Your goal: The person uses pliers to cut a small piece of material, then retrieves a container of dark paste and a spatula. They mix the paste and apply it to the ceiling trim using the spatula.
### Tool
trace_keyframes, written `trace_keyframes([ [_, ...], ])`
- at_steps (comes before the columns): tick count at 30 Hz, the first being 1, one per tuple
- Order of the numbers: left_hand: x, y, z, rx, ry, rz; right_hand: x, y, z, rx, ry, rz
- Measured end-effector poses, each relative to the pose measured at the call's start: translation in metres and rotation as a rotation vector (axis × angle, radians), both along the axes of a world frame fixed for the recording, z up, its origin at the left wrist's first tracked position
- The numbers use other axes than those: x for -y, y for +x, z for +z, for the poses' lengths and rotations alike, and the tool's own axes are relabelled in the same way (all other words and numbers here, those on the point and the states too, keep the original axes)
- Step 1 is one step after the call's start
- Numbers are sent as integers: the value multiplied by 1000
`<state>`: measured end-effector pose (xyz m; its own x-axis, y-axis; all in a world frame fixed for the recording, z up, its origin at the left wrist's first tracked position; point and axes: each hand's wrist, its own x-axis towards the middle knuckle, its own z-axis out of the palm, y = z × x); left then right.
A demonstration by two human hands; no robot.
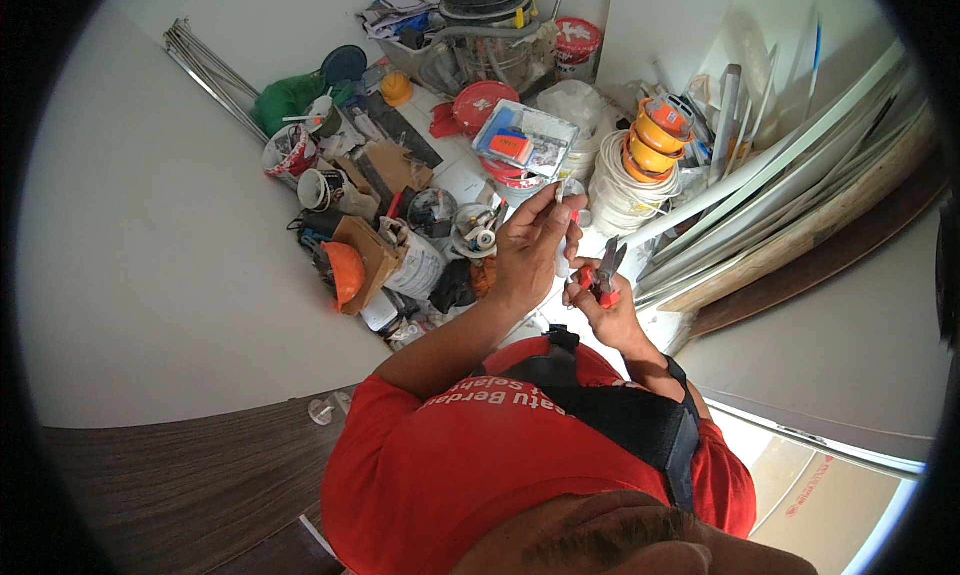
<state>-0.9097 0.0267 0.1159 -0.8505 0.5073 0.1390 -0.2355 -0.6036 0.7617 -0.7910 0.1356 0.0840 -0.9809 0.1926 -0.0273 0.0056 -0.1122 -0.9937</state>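
Note:
My left hand [530, 245] is closed around a slim white object [562, 255], with a small pale piece at its upper end between the fingertips; its exact kind is unclear. My right hand [608, 313], a little lower and to the right, grips pliers or snips [610, 265] with red handles and dark metal jaws pointing up. The jaws are apart from the white piece. Just above my left hand, a clear plastic box [540, 123] with a red and blue item [510, 147] rests on stacked buckets.
Coiled white cable [625, 190] under orange helmets [655, 150] stands to the right, beside long boards [770, 225] leaning along the wall. Left are cluttered buckets [320, 190], cardboard [395, 165], another helmet [345, 275] and metal rods [205, 70]. A vacuum [480, 5] stands at the back.

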Motion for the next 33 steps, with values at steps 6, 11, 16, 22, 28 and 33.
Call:
trace_keyframes([
  [6,0,-4,0,-26,12,32,-2,0,8,70,-10,73],
  [11,1,-4,4,-24,-6,46,1,4,7,84,-50,83],
  [16,5,-2,6,33,-16,43,3,7,7,120,-39,103],
  [22,10,-2,9,63,-63,30,3,11,2,81,-41,169],
  [28,12,-2,10,111,-45,38,-3,15,6,80,9,268],
  [33,14,-3,9,118,-13,5,-7,18,3,60,68,336],
])
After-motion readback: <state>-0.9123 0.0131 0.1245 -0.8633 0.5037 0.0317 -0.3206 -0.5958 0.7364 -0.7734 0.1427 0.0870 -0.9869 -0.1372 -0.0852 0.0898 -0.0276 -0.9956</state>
